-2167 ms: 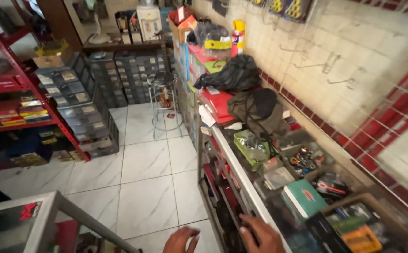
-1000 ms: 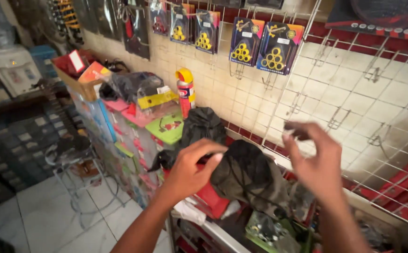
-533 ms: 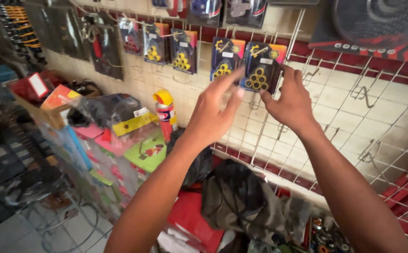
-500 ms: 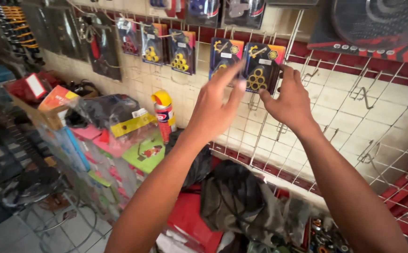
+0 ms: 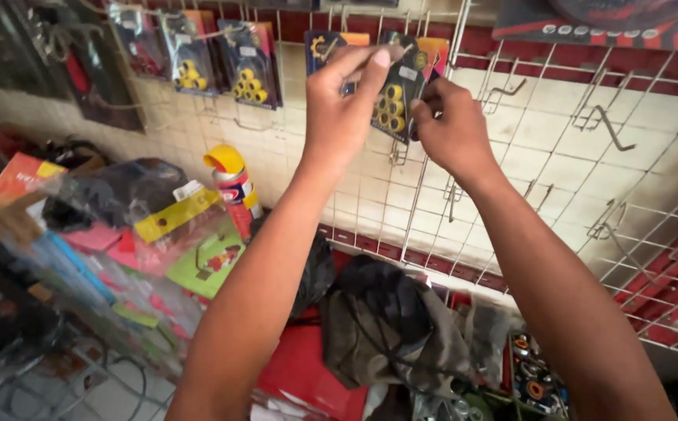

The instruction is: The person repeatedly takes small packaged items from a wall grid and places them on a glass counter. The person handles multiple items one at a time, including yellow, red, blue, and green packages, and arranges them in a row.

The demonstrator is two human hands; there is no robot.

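Note:
Both my hands are raised to a white wire grid rack (image 5: 510, 164) on the tiled wall. My left hand (image 5: 344, 105) pinches the top edge of a dark blister pack of yellow rollers (image 5: 395, 105) hanging there. My right hand (image 5: 452, 129) grips the same pack's right edge with fingers curled behind it. More packs of yellow rollers (image 5: 249, 66) hang in a row to the left. Empty wire hooks (image 5: 604, 121) stick out of the grid to the right.
Below stands a cluttered counter with dark cloth bags (image 5: 390, 331), a red flat package (image 5: 308, 366), a spray can with a yellow cap (image 5: 234, 183), coloured boxes in plastic wrap (image 5: 144, 234) and a tray of small round parts (image 5: 538, 370). Tiled floor lies lower left.
My view swung from the floor and counter up to the wall rack. Both hands rose to the roller pack and now hold it closer, with the left fingers at its top.

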